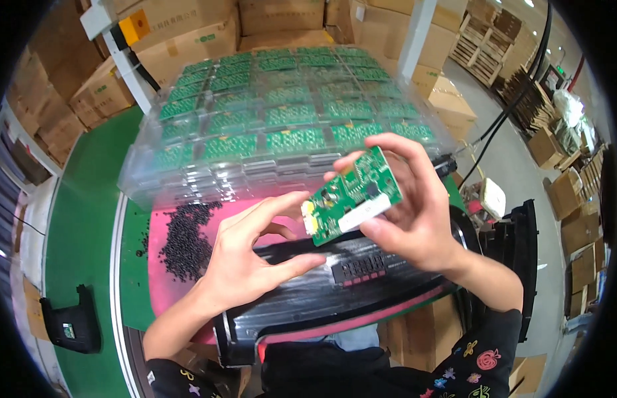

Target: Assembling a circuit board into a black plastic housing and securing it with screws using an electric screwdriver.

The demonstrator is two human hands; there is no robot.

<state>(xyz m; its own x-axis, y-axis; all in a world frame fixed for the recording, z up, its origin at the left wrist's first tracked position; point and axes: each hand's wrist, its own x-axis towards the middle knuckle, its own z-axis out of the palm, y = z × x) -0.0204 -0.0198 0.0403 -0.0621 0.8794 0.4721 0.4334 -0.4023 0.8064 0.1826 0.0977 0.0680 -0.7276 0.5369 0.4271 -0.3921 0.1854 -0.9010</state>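
Note:
A green circuit board (351,192) with white and yellow connectors is tilted up in front of me. My right hand (421,205) grips it by its right end, thumb on the near edge and fingers behind. Beside the board's left end, my left hand (255,249) has its thumb and fingers apart, with the index fingertip close to the connectors; whether it touches them I cannot tell. Below both hands lies a long glossy black plastic housing (288,308) with a small slotted recess (359,268) near its middle.
Clear plastic trays (268,162) full of green boards are stacked behind the hands. Small black parts (185,242) lie heaped on the pink mat (161,292). A black plastic piece (73,322) rests at far left, and black panels (521,265) stand at right. Cables hang at upper right.

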